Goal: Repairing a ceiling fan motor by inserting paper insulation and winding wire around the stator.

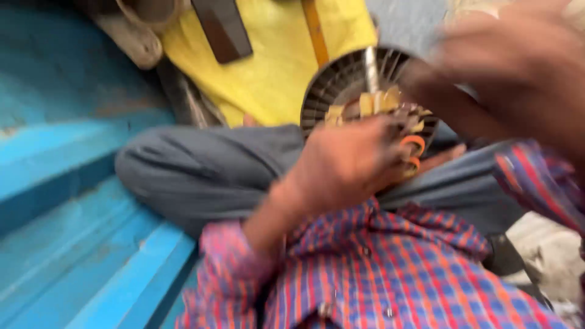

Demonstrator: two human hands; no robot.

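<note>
Left hand (347,161) closed around slotted motor rotor (341,82)

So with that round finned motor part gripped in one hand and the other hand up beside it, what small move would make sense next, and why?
Probably bring the right hand down onto the top of the round finned part and steady it. The left hand alone grips it from below, near the yellow and orange pieces at its rim, while the right hand is blurred beside the metal shaft. Whether it touches is unclear.

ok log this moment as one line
left hand: grips round finned motor part | right hand: blurred, above part | behind: seated person, yellow shirt
</note>
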